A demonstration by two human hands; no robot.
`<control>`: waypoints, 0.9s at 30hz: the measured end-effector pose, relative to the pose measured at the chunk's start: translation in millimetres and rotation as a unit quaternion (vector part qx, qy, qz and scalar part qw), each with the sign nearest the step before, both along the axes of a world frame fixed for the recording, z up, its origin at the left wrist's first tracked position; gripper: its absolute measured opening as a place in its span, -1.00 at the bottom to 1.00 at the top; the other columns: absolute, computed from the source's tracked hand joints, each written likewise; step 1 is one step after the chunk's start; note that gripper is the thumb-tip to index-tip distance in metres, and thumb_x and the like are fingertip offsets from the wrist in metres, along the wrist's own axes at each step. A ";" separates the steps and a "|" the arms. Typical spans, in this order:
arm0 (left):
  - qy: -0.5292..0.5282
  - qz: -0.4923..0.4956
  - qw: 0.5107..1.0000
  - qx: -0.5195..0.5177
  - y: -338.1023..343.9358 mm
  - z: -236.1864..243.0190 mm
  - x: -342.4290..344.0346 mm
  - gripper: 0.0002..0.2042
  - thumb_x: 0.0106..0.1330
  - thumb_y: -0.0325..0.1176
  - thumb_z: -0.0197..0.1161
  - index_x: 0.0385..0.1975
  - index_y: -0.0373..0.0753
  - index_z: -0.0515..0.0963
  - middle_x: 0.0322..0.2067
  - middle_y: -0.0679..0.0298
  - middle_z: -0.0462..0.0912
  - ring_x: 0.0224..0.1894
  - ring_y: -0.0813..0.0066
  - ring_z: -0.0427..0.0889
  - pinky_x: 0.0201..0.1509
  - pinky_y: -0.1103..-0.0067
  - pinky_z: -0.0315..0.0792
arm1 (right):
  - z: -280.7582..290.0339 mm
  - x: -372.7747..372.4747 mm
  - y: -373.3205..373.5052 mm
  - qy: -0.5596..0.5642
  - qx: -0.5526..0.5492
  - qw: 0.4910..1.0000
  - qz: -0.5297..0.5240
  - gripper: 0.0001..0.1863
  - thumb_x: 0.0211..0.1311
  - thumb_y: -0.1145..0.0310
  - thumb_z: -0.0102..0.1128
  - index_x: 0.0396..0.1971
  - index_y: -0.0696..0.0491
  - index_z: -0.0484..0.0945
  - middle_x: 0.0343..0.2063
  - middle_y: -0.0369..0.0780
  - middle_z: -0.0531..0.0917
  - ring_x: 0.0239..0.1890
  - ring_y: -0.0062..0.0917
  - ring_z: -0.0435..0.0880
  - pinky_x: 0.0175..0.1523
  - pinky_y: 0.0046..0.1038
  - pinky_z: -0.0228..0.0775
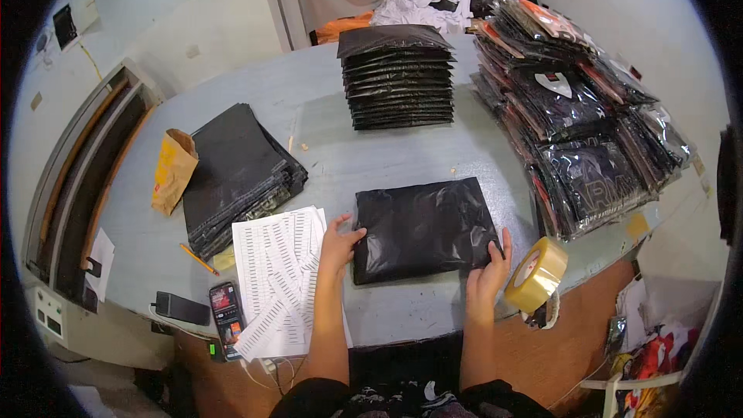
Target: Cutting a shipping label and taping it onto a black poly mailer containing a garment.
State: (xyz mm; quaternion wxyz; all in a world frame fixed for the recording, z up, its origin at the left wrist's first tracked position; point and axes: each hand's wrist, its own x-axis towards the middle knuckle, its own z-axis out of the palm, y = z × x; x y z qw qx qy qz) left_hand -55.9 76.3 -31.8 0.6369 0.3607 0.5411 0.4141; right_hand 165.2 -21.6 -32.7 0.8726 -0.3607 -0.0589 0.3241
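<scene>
A black plastic mailer packet (pixel 424 232) lies in front of me at the near side of the table. My left hand (pixel 339 244) grips its left edge, thumb on top and fingers along the side. At the lower right corner, my right hand (pixel 489 269) holds the packet the same way, its thumb on the black film. Just right of that hand is a roll of clear yellowish packing tape (pixel 535 274). Beside my left forearm lie printed paper sheets (pixel 267 263), with cut strips on top of them.
A tall stack of black packets (pixel 397 81) stands at the far middle. Clear-bagged folded garments (pixel 596 178) are piled at the right. On the left are flat black mailer bags (pixel 236 155), a paper bag (pixel 175 170), a pencil (pixel 199 259), a phone (pixel 227 317) and a black box-shaped device (pixel 183 308).
</scene>
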 end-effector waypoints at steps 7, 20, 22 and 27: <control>-0.014 0.050 0.993 0.108 14.0 -29.3 -13.4 -0.52 0.03 -0.50 0.23 0.01 -0.19 0.29 -0.25 0.09 0.48 -0.27 0.55 0.45 -0.28 0.68 0.36 | -10.9 5.3 -1.3 -0.091 -0.043 0.993 0.053 -0.48 0.01 0.72 -0.24 0.08 0.16 0.20 -0.03 0.04 0.39 -0.04 -0.43 0.42 0.07 -0.50 0.22; 0.393 0.033 0.909 0.133 54.5 -25.0 4.9 -0.40 0.19 0.13 -0.12 -0.44 -0.43 0.53 -0.40 -0.15 0.53 -0.25 -0.05 0.50 -0.14 0.37 0.33 | -11.8 16.2 -3.0 -0.475 -0.311 0.823 0.035 -0.73 0.06 0.57 -0.05 -0.19 0.05 0.41 -0.66 -0.09 0.48 -0.62 -0.48 0.43 -0.46 -0.47 0.24; 0.364 0.048 0.928 0.060 60.8 -20.5 4.1 -0.32 0.20 0.16 -0.21 -0.28 -0.49 0.48 -0.31 -0.18 0.52 -0.11 -0.11 0.45 -0.04 0.37 0.28 | -10.5 14.4 -0.4 -0.491 -0.321 0.809 0.024 -0.74 0.06 0.55 -0.04 -0.20 0.03 0.41 -0.68 -0.09 0.48 -0.63 -0.39 0.45 -0.47 -0.42 0.25; 0.349 -0.025 0.927 0.136 78.7 -29.7 -6.1 -0.41 0.20 0.10 -0.13 -0.39 -0.47 0.50 -0.41 -0.13 0.54 -0.26 0.00 0.52 -0.16 0.39 0.32 | 1.2 16.6 5.3 -0.549 -0.392 0.737 0.031 -0.79 0.06 0.45 0.00 -0.24 -0.02 0.40 -0.70 -0.05 0.50 -0.60 -0.15 0.50 -0.47 -0.25 0.26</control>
